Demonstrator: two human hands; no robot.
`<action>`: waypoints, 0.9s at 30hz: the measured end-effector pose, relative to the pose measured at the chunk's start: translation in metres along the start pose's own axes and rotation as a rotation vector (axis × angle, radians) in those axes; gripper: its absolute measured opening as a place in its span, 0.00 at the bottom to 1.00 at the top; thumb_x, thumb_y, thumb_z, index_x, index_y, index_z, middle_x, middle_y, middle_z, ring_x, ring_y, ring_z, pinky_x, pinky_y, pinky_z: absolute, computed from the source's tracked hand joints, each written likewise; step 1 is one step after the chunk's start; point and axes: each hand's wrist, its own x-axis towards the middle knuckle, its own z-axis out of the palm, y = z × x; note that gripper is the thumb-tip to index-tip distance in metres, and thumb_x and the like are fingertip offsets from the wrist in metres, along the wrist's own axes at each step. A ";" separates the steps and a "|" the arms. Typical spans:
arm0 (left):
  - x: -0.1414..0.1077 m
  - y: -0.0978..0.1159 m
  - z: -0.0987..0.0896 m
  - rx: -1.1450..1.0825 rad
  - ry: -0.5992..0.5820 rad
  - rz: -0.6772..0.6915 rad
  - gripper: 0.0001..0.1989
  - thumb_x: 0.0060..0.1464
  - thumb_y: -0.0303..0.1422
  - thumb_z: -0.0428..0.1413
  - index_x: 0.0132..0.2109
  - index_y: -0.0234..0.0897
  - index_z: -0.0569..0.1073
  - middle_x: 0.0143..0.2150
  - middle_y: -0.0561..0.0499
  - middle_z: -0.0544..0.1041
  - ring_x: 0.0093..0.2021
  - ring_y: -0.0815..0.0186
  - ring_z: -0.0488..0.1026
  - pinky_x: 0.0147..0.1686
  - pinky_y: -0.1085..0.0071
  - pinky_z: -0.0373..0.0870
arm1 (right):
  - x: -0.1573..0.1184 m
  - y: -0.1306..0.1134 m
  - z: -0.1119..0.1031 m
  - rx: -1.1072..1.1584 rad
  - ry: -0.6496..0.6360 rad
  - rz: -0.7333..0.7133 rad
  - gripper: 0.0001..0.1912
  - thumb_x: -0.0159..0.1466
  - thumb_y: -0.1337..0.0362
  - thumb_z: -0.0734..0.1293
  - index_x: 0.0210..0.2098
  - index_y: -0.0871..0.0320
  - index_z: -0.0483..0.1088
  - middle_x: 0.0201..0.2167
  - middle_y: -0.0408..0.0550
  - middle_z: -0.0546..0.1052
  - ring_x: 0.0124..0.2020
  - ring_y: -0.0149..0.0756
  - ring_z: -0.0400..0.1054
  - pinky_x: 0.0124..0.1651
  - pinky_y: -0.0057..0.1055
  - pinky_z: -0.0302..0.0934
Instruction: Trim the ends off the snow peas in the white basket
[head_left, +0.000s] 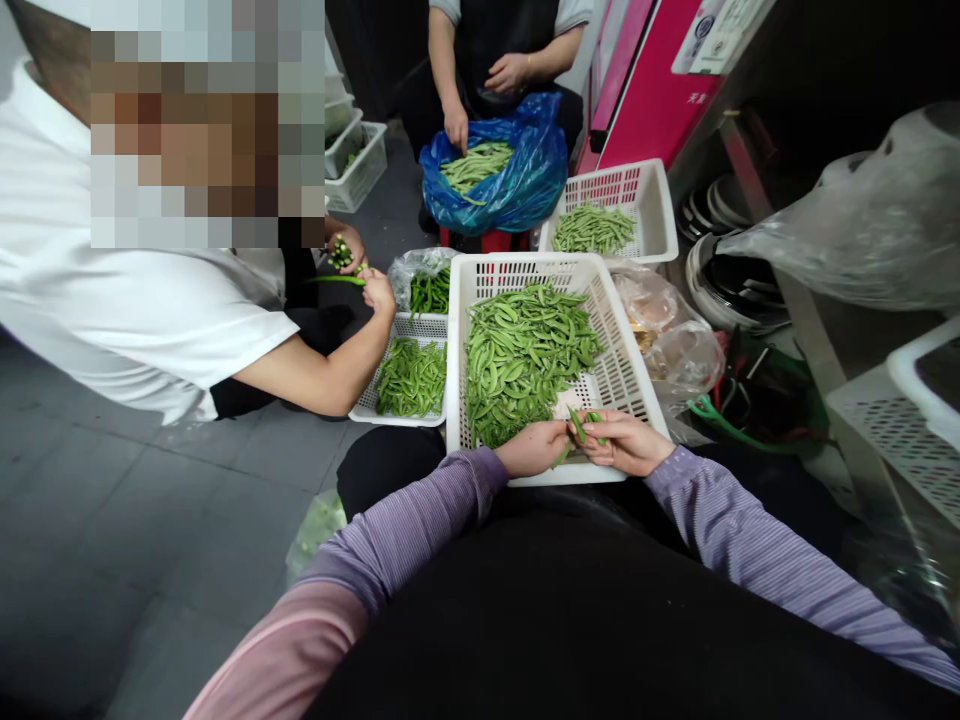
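A large white slotted basket stands in front of me, with a heap of green pea pods over its left and middle part. Above its near right corner, my right hand holds a few pods between thumb and fingers. Close beside it on the left, my left hand is closed in a pinch at a pod, its fingertips nearly touching the right hand's. Both wrists are in purple striped sleeves.
At left, a person in white holds green stalks near a smaller basket of pods. Across, another person's hand reaches into a blue bag. A bean basket and plastic bags lie right.
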 end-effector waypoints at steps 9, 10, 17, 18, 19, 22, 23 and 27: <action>-0.001 0.009 -0.024 0.323 0.330 0.149 0.11 0.49 0.26 0.46 0.43 0.35 0.63 0.37 0.50 0.69 0.34 0.70 0.69 0.37 0.69 0.68 | 0.003 -0.004 -0.017 -0.091 -0.042 0.124 0.08 0.50 0.66 0.67 0.27 0.61 0.63 0.13 0.34 0.54 0.12 0.19 0.42 0.14 0.19 0.33; -0.003 0.010 -0.023 0.481 0.317 0.204 0.12 0.50 0.28 0.47 0.43 0.35 0.64 0.38 0.49 0.70 0.36 0.68 0.69 0.39 0.69 0.67 | 0.004 -0.004 -0.018 -0.106 -0.055 0.143 0.08 0.49 0.66 0.66 0.27 0.61 0.63 0.13 0.34 0.54 0.12 0.18 0.41 0.13 0.19 0.32; -0.011 0.014 -0.019 1.031 -0.025 0.282 0.13 0.56 0.33 0.42 0.37 0.35 0.71 0.37 0.48 0.73 0.34 0.67 0.70 0.30 0.75 0.64 | 0.004 -0.006 -0.018 -0.388 -0.092 0.232 0.13 0.50 0.57 0.65 0.26 0.61 0.65 0.12 0.33 0.54 0.11 0.19 0.39 0.14 0.21 0.32; -0.011 0.014 -0.019 1.030 -0.067 0.292 0.13 0.55 0.32 0.43 0.36 0.34 0.71 0.37 0.48 0.73 0.34 0.67 0.70 0.29 0.75 0.63 | 0.003 -0.007 -0.016 -0.510 -0.083 0.224 0.14 0.50 0.55 0.65 0.27 0.62 0.66 0.12 0.34 0.55 0.12 0.20 0.41 0.14 0.22 0.34; -0.012 0.013 -0.019 1.009 -0.106 0.301 0.12 0.54 0.32 0.45 0.36 0.34 0.72 0.36 0.48 0.73 0.33 0.68 0.70 0.29 0.75 0.63 | 0.002 -0.007 -0.014 -0.648 -0.080 0.208 0.15 0.50 0.54 0.66 0.28 0.62 0.67 0.13 0.35 0.58 0.13 0.20 0.44 0.16 0.22 0.37; -0.013 0.011 -0.018 0.821 -0.190 0.299 0.09 0.50 0.30 0.48 0.31 0.35 0.73 0.31 0.50 0.74 0.30 0.70 0.68 0.29 0.77 0.61 | -0.002 -0.007 -0.002 -1.026 -0.082 0.112 0.13 0.48 0.57 0.69 0.27 0.61 0.69 0.18 0.39 0.65 0.20 0.24 0.54 0.24 0.24 0.49; -0.013 0.011 -0.017 0.722 -0.184 0.276 0.08 0.49 0.29 0.49 0.29 0.35 0.73 0.29 0.51 0.73 0.29 0.71 0.67 0.29 0.78 0.60 | -0.003 -0.007 0.002 -1.094 -0.072 0.062 0.12 0.48 0.57 0.69 0.25 0.61 0.69 0.19 0.40 0.66 0.22 0.26 0.56 0.27 0.26 0.51; -0.010 0.009 -0.015 0.100 0.003 0.055 0.08 0.47 0.27 0.49 0.24 0.33 0.69 0.18 0.57 0.64 0.20 0.76 0.59 0.23 0.79 0.56 | -0.004 0.003 0.014 -1.032 0.164 -0.268 0.12 0.51 0.55 0.66 0.23 0.59 0.68 0.22 0.43 0.69 0.27 0.32 0.60 0.33 0.30 0.53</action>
